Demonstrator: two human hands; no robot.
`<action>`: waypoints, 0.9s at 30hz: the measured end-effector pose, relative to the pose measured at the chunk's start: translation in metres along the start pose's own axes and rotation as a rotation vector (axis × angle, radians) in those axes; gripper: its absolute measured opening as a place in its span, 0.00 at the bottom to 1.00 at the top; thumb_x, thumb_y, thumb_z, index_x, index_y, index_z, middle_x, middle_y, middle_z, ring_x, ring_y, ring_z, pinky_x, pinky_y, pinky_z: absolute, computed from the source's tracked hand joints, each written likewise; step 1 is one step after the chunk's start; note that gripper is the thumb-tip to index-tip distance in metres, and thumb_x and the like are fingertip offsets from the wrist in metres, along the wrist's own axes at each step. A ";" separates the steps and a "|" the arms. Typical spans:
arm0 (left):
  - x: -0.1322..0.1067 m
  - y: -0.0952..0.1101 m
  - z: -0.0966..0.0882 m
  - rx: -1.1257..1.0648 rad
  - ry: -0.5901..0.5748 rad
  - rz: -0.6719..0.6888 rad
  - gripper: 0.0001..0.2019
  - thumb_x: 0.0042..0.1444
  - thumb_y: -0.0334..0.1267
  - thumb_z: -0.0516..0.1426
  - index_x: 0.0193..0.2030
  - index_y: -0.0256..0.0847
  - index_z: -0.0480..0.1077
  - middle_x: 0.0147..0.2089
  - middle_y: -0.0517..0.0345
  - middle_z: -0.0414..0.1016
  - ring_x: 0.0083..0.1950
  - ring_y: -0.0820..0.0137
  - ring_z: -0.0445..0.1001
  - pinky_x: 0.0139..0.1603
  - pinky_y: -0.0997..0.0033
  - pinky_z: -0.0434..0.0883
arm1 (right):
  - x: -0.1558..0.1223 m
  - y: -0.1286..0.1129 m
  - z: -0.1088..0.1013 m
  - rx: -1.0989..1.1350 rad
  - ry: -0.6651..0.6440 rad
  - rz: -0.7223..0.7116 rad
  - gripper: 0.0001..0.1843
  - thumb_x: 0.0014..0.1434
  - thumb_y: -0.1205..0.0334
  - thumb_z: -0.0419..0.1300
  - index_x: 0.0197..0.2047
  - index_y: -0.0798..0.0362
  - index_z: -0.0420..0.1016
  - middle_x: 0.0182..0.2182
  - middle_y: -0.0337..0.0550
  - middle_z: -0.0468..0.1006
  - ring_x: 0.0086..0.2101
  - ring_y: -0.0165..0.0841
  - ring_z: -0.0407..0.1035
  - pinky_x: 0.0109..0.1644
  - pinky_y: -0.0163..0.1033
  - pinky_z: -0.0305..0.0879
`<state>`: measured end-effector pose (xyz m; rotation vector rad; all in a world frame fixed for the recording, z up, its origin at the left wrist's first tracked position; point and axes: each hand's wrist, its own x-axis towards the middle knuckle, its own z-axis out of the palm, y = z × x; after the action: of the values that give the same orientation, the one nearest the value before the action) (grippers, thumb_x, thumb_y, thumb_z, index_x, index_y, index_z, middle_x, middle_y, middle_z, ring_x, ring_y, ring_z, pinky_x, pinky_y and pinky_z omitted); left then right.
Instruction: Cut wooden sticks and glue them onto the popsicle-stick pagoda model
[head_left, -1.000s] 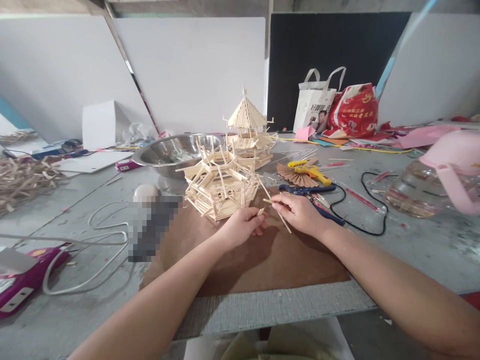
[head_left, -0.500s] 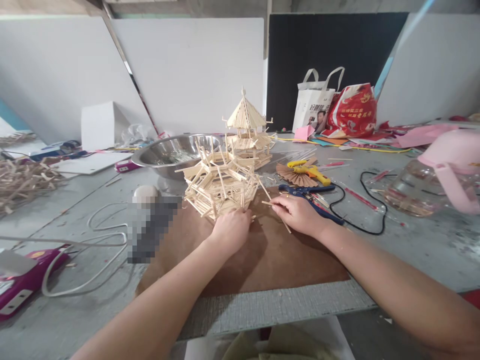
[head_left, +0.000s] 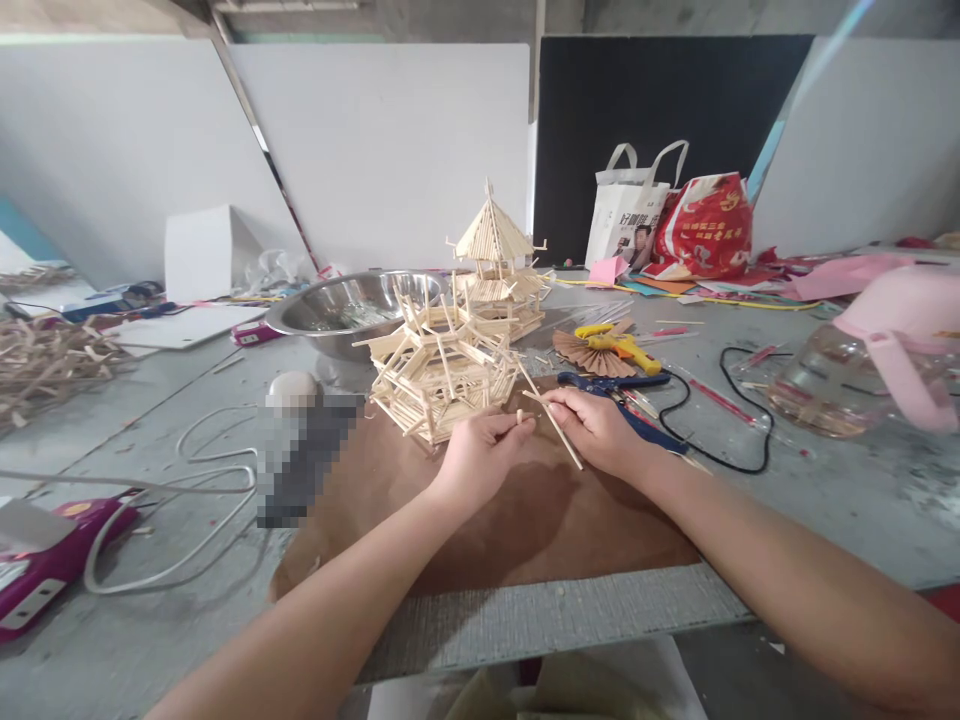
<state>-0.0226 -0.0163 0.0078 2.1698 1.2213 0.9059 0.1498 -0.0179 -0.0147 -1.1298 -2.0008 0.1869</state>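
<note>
My left hand (head_left: 480,455) is closed in a pinch on a short wooden stick piece (head_left: 520,417), just in front of an unfinished stick-built model (head_left: 439,365). My right hand (head_left: 596,425) pinches a longer thin wooden stick (head_left: 555,422) that slants down to the right. Both hands hover close together over a brown mat (head_left: 525,520). A finished stick pagoda (head_left: 495,265) stands behind the unfinished model.
A steel bowl (head_left: 337,305) sits behind the model. Blue pliers (head_left: 615,382), a yellow tool on a paper fan (head_left: 607,345), a black cable (head_left: 720,420) and a pink-lidded jug (head_left: 877,350) lie right. Loose sticks (head_left: 45,355), a white cord (head_left: 187,500) and a magenta device (head_left: 45,560) lie left.
My left hand went forward to the model's base, then drew back with a short stick piece pinched. My right hand stayed nearly in place with its long stick.
</note>
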 end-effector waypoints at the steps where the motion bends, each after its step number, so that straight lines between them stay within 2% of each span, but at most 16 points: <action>1: 0.001 -0.002 0.002 -0.107 -0.017 -0.043 0.19 0.51 0.44 0.50 0.14 0.36 0.62 0.18 0.62 0.61 0.25 0.77 0.64 0.30 0.77 0.61 | 0.000 -0.001 0.000 0.009 0.008 -0.008 0.13 0.57 0.63 0.45 0.42 0.56 0.67 0.35 0.45 0.74 0.35 0.30 0.68 0.39 0.35 0.62; 5: 0.003 -0.010 0.008 -0.470 -0.096 -0.242 0.16 0.48 0.47 0.53 0.18 0.36 0.65 0.15 0.63 0.63 0.21 0.77 0.64 0.27 0.76 0.63 | -0.002 0.000 0.002 0.061 -0.030 -0.066 0.13 0.57 0.63 0.46 0.43 0.55 0.68 0.36 0.44 0.74 0.37 0.29 0.68 0.40 0.34 0.62; 8: 0.004 -0.013 0.009 -0.643 -0.121 -0.274 0.15 0.46 0.48 0.54 0.23 0.35 0.68 0.16 0.63 0.65 0.20 0.77 0.64 0.26 0.75 0.64 | -0.003 0.000 0.004 0.097 -0.028 -0.058 0.13 0.57 0.62 0.48 0.43 0.52 0.68 0.37 0.42 0.75 0.37 0.29 0.68 0.41 0.33 0.62; 12: 0.003 -0.014 0.010 -0.722 -0.123 -0.289 0.15 0.45 0.47 0.55 0.23 0.34 0.69 0.16 0.61 0.66 0.20 0.77 0.65 0.26 0.75 0.66 | -0.003 -0.004 0.004 0.138 -0.028 0.035 0.12 0.56 0.60 0.50 0.42 0.51 0.66 0.38 0.40 0.75 0.37 0.29 0.69 0.40 0.32 0.63; 16: 0.003 -0.012 0.010 -0.800 -0.165 -0.321 0.14 0.44 0.46 0.57 0.24 0.33 0.69 0.19 0.60 0.68 0.19 0.78 0.66 0.25 0.75 0.66 | -0.004 -0.008 0.003 0.162 -0.073 0.104 0.07 0.55 0.59 0.51 0.36 0.51 0.65 0.30 0.38 0.76 0.31 0.28 0.70 0.33 0.31 0.62; 24: 0.002 -0.007 0.009 -0.967 -0.189 -0.371 0.12 0.42 0.43 0.59 0.24 0.32 0.69 0.25 0.59 0.70 0.18 0.81 0.64 0.23 0.76 0.68 | -0.004 -0.007 0.003 0.237 -0.115 0.100 0.07 0.54 0.59 0.51 0.36 0.50 0.64 0.32 0.39 0.75 0.32 0.29 0.69 0.36 0.33 0.62; 27: 0.003 -0.008 0.009 -1.008 -0.189 -0.365 0.12 0.42 0.42 0.59 0.27 0.32 0.70 0.25 0.60 0.69 0.19 0.81 0.64 0.23 0.75 0.69 | -0.004 -0.009 0.002 0.241 -0.120 0.098 0.07 0.54 0.59 0.51 0.35 0.51 0.65 0.31 0.39 0.75 0.31 0.28 0.68 0.36 0.33 0.61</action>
<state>-0.0193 -0.0109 -0.0029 1.1529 0.7601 0.8608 0.1435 -0.0260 -0.0136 -1.0825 -1.9651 0.5431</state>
